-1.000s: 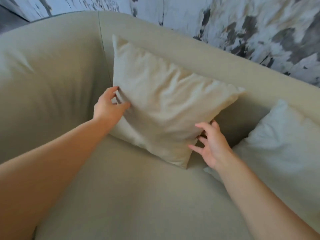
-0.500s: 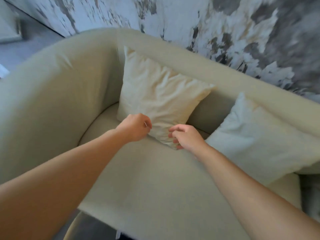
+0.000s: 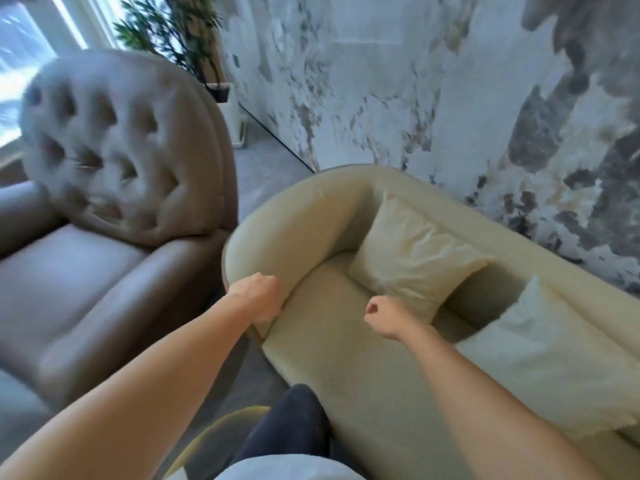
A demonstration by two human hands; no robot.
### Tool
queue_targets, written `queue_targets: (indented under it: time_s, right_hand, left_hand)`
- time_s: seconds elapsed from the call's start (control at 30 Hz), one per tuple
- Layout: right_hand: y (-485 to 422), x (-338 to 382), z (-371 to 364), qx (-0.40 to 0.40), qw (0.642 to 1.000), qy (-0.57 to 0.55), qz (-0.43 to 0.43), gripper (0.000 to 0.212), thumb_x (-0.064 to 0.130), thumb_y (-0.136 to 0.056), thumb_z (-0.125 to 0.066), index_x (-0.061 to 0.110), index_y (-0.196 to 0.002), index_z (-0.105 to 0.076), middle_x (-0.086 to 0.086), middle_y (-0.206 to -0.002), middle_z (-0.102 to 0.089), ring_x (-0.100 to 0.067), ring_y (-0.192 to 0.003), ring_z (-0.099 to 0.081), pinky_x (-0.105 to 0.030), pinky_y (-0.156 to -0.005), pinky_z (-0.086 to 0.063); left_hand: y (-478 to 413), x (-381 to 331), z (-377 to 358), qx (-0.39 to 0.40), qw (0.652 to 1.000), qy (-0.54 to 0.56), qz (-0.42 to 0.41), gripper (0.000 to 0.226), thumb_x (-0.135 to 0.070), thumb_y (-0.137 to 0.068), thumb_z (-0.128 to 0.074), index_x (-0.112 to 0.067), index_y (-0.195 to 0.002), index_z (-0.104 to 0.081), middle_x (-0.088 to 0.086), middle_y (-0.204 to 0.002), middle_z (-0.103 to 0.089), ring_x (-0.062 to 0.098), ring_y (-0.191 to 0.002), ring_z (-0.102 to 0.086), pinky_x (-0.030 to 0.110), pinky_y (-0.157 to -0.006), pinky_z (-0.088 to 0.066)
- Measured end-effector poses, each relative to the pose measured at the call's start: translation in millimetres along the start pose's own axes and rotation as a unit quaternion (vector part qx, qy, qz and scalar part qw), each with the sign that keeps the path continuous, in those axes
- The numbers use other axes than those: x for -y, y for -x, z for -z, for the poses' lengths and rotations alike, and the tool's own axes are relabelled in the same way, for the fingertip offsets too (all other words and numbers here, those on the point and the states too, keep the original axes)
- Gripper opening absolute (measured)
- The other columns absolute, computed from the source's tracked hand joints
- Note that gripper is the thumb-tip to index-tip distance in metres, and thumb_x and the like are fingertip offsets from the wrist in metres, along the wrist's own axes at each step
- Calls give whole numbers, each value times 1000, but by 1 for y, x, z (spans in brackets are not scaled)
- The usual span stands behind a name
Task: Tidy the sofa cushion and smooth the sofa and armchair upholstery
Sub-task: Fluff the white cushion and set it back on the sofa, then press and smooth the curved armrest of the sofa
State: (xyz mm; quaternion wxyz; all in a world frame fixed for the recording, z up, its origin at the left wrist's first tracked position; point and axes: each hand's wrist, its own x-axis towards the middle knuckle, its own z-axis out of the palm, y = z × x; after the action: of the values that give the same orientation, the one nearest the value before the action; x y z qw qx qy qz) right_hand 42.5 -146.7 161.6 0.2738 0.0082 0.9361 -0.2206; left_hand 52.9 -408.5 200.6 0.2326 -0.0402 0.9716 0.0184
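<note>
A cream cushion point(image 3: 412, 258) leans upright in the left corner of the beige sofa point(image 3: 349, 368), against the backrest. A paler cushion point(image 3: 543, 362) leans further right. My left hand point(image 3: 258, 296) is a closed fist over the sofa's rounded left armrest; whether it touches the fabric I cannot tell. My right hand point(image 3: 384, 315) is a loose fist above the seat, just in front of the cream cushion and apart from it. Neither hand holds anything. A brown tufted armchair point(image 3: 114, 216) stands left of the sofa.
A marbled wall point(image 3: 433, 81) runs behind the sofa. A potted plant point(image 3: 183, 36) on a white stand sits in the far corner by a bright window. Grey floor shows between armchair and sofa. My dark-trousered leg point(image 3: 287, 424) is at the sofa's front edge.
Both hands have come off the cream cushion and drawn back, closing into fists. My view has pulled back and swung left, bringing the armchair and plant into sight.
</note>
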Motion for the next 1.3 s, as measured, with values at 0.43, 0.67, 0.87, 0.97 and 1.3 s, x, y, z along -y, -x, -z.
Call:
queue_targets:
  time_s: [0.43,0.67,0.87,0.97,1.3]
  right_hand:
    - [-120,100,-49,35,997,-56,-49,53,29,-89,-55,19,-141,-48,-14,-127,-62,-31,-115,-57,-35,-92,-48]
    - [-217,213,-100,19,802,-491,-338,64,34,-99,-52,27,-154,-21,-10,-150,-43,-34,-112,-56,-48,-84,-54]
    - [-221,300,-135,9,615,-658,-434,67,43,-98,-49,32,-155,-17,-10,-153,-40,-35,-110,-59,-48,-75,-59]
    - [-223,311,-139,-16,569,-675,-469,69,46,-99,-48,34,-156,-12,-8,-158,-32,-39,-126,-52,-58,-93,-53]
    - [-279,318,-216,-139,354,-656,-652,104,65,-78,-65,20,-155,-10,-13,-156,-9,-47,-134,-26,-63,-77,-58]
  left_hand:
    - [-162,96,9,53,996,-59,-31,25,-22,-82,-48,-18,-101,-64,-1,-80,-47,25,-72,-53,35,-61,-44]
    - [-320,132,32,72,990,-8,-125,37,-20,-90,-47,-22,-128,-47,6,-109,-52,31,-95,-57,41,-71,-50]
    - [-371,150,52,121,979,-44,-161,55,-22,-93,-49,-28,-144,-28,15,-141,-35,43,-122,-42,47,-81,-48]
    - [-386,147,55,138,980,2,-141,68,-35,-94,-56,-29,-149,-17,18,-145,-28,48,-124,-40,51,-85,-48]
    - [-419,172,-19,198,934,295,-28,139,-71,-49,-82,-42,-149,11,15,-143,-42,40,-124,-50,56,-97,-46]
